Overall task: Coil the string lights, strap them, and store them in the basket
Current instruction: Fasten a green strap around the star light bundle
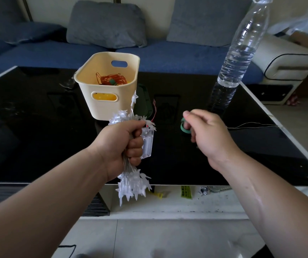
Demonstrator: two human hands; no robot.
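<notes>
Clear plastic star lights [130,187] bristle above and below the left hand [123,148], whose fist curls tight round the coiled bundle and its battery box [147,144] over the near edge of the table [37,127]. Coiling looks done, and strapping is the step in hand. The right hand [205,131] pinches a green strap [183,127] just beside the bundle. Next it must wrap the strap round the middle, before the bundle goes to the basket [101,101].

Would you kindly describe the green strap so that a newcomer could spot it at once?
Start at the glossy black table. Right of the cream basket, before the clear water bottle, the right hand pinches the green strap over the tabletop. It is a small curled green band, unlike the white star lights gripped by the left hand.
</notes>
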